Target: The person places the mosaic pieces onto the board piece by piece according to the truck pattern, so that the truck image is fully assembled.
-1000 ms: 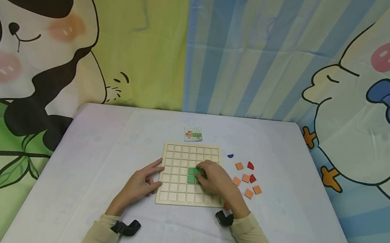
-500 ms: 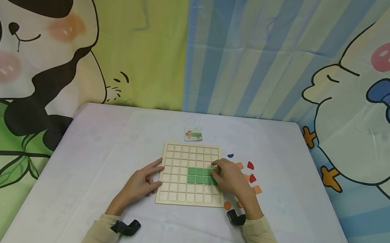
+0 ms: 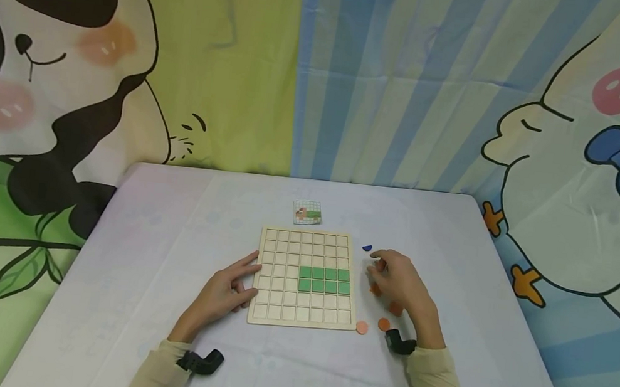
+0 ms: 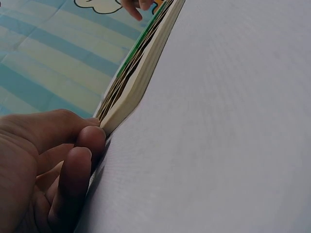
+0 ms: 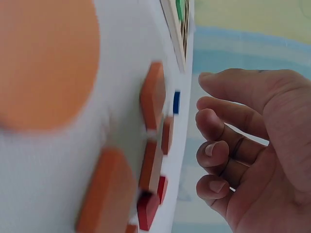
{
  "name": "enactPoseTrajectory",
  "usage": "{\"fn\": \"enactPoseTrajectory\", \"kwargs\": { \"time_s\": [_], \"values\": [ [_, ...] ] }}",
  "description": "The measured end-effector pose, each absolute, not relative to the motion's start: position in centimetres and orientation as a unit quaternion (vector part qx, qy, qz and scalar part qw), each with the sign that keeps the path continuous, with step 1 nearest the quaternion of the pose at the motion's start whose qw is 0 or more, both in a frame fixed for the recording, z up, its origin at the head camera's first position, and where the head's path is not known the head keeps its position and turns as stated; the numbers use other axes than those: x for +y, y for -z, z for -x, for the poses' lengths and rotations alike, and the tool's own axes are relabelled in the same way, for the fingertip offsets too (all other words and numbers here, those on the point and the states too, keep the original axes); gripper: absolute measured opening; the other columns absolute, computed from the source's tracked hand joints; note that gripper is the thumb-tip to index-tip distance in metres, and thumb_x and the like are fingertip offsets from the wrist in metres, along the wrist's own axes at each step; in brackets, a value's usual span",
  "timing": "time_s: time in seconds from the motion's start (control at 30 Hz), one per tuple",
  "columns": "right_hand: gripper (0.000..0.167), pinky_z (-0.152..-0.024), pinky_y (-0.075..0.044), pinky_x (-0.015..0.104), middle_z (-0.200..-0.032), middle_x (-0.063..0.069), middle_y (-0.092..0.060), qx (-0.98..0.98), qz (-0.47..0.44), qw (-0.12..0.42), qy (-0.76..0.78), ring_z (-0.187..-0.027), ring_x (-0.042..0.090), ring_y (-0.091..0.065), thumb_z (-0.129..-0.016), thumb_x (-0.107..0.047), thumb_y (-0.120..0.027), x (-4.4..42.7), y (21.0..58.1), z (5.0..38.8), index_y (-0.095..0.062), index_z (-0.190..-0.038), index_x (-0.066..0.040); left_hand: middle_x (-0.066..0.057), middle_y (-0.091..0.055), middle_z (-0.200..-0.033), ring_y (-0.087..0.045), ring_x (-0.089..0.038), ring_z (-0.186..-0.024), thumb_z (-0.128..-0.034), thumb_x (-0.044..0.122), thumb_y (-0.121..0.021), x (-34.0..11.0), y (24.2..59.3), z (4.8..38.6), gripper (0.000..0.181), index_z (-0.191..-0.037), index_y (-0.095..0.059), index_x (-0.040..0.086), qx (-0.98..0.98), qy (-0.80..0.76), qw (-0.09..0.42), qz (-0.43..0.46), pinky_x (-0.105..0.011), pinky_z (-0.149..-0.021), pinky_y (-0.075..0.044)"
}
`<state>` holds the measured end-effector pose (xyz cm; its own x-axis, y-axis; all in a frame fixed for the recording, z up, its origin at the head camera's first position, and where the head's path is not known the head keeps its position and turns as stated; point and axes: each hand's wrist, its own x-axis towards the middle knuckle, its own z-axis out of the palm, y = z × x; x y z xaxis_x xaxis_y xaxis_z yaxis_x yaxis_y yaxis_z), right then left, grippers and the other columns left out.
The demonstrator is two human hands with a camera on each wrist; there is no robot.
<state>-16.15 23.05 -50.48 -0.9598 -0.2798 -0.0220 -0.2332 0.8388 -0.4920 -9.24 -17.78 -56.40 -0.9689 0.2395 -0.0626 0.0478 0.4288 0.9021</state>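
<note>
Short of the right hand (image 3: 399, 282), two orange discs (image 3: 384, 324) are lying unplaced. The board (image 3: 278, 281) is being touched by the relaxed left hand (image 3: 223, 288), eight green squares (image 3: 318, 285) seemingly done. Under the right hand, fingers parted and empty, unplaced orange squares (image 5: 150, 165) and red pieces (image 5: 147, 209) are being largely hidden from the head view; past its fingertips a blue piece (image 3: 367, 248) is waiting. Farther, a card's (image 3: 308, 213) print is proving illegible.

A white table (image 3: 217, 209) carries a wooden grid board (image 3: 276, 278) — a small picture card (image 3: 307, 213) beyond it — with a blue half-circle (image 3: 367, 248), orange discs (image 3: 384, 324), orange blocks (image 5: 153, 94) and red pieces (image 5: 147, 209) to its right.
</note>
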Motion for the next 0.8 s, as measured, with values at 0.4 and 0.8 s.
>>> {"fn": "enactPoseTrajectory", "kwargs": {
  "time_s": [0.4, 0.8],
  "values": [
    [0.034, -0.067, -0.045, 0.029, -0.085, 0.003, -0.061, 0.961, 0.119, 0.057, 0.244, -0.075, 0.017, -0.052, -0.099, -0.015, -0.07, 25.5, 51.0, 17.0, -0.071, -0.129, 0.0, 0.001, -0.038, -0.173, -0.063, -0.01, -0.054, -0.0931, 0.007, -0.08, -17.8, 56.1, 9.3, 0.062, -0.152, -0.058, 0.006, 0.839, -0.528, 0.093, -0.092, -0.028, -0.05, -0.055],
    [0.034, -0.066, -0.046, 0.03, -0.087, 0.005, -0.064, 0.96, 0.116, 0.078, 0.243, -0.073, 0.017, -0.053, -0.096, -0.007, -0.068, 25.8, 51.1, 17.3, -0.07, -0.129, 0.001, 0.002, -0.038, -0.173, -0.063, -0.011, -0.054, -0.0924, 0.007, -0.08, -17.8, 56.3, 9.3, 0.062, -0.151, -0.059, 0.008, 0.839, -0.53, 0.095, -0.085, -0.028, -0.05, -0.055]
  ]
}}
